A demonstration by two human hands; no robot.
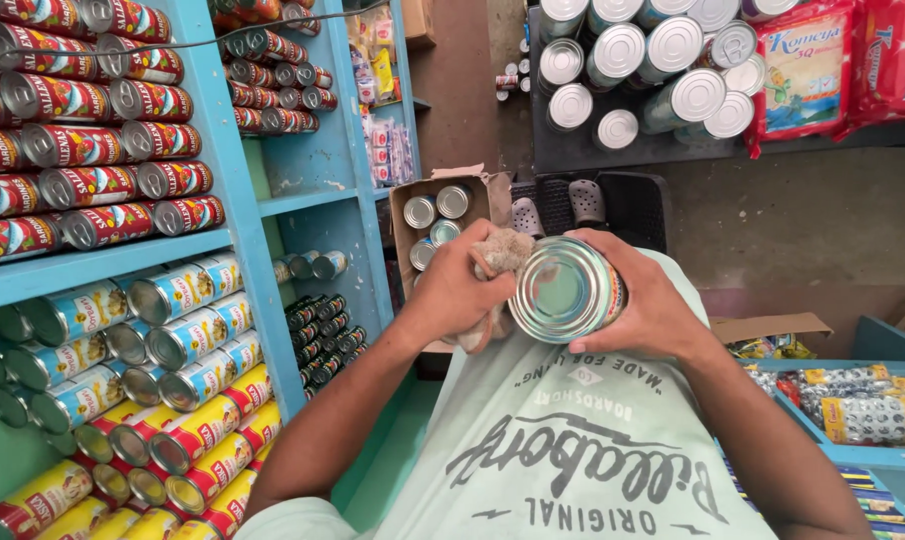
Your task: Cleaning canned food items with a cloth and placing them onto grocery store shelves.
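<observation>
A metal tin can [565, 290] lies on its side in my right hand [653, 300], its shiny end facing the camera. My left hand [458, 290] grips a grey-brown cloth [503, 252] and presses it against the can's left rim. Both hands are held in front of my chest, above a pale green printed shirt [573, 450].
Blue shelves [243, 190] on the left hold several rows of stacked cans with red, blue and yellow labels. An open cardboard box [435, 215] with a few cans sits on the floor ahead. More cans [633, 60] and red bags [808, 65] are stacked at the top right. Packets fill a blue bin [863, 405] at the right.
</observation>
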